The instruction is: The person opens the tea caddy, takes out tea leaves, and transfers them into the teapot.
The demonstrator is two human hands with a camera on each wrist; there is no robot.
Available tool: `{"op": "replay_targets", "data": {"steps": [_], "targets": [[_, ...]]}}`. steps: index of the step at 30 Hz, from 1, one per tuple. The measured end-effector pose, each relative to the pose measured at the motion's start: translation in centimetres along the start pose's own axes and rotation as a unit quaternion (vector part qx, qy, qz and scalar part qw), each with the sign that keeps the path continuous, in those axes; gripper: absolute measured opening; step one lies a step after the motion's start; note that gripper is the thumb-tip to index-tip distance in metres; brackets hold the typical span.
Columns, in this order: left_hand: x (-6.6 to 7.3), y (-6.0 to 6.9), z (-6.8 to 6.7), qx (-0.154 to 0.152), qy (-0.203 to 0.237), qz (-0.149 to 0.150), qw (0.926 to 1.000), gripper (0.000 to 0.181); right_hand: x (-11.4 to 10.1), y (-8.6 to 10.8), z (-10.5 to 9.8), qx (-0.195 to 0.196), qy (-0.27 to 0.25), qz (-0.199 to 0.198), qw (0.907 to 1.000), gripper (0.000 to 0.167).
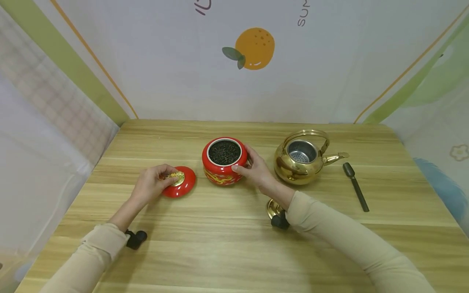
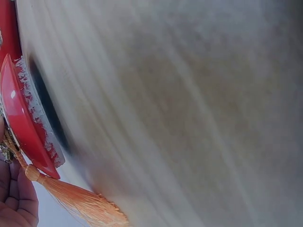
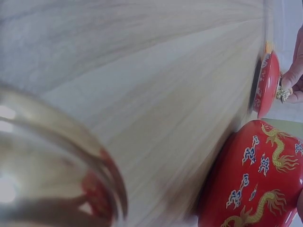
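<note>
While the red jar (image 1: 220, 176) stands uncovered: it sits upright, mid-width towards the worktop's (image 1: 205, 252) far edge, perhaps so that the dark leaves (image 1: 224, 152) inside do not spill.
Right hand (image 1: 258, 170): grips the jar's right side, thumb near the rim, probably to steady it.
Left hand (image 1: 149, 184): pinches the gold knob (image 3: 284, 94) of the red lid (image 1: 188, 186), likely its surest hold.
Red lid: left of the jar, towards the worktop's left edge, top face up; whether it touches the wood cannot be told.
Gold kettle (image 1: 291, 169): right of the jar, strainer (image 1: 301, 155) exposed, spout (image 1: 334, 158) towards the right edge.
Dark scoop (image 1: 357, 189): lies nearer the right edge, apparently set aside from both hands.
Gold lid (image 1: 272, 208): partly hidden by the right sleeve (image 1: 322, 219).
</note>
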State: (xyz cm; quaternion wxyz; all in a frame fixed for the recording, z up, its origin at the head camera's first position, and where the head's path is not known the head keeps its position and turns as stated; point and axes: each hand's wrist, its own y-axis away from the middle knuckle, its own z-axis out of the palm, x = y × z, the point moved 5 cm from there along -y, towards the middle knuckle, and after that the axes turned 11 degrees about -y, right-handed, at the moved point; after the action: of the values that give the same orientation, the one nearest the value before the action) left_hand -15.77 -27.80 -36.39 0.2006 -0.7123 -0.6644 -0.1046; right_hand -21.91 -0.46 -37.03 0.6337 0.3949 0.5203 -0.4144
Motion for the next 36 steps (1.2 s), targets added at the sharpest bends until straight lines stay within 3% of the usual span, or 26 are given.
{"op": "replay_targets", "data": {"steps": [18,30,36], "targets": [[0.28,0.43,0.01,0.000,-0.006,0.004,1.0000,0.016,-0.28,0.14,0.13,0.001,0.000,-0.007,1.0000,0.080],[0.16,0.55,0.00,-0.009,-0.005,-0.009,0.9999,0.020,-0.49,0.13,0.07,-0.002,0.001,-0.009,1.0000,0.080],[0.34,0.12,-0.14,-0.026,0.013,-0.011,0.9995,0.031,-0.37,0.16,0.01,0.001,-0.002,-0.002,1.0000,0.081]]}}
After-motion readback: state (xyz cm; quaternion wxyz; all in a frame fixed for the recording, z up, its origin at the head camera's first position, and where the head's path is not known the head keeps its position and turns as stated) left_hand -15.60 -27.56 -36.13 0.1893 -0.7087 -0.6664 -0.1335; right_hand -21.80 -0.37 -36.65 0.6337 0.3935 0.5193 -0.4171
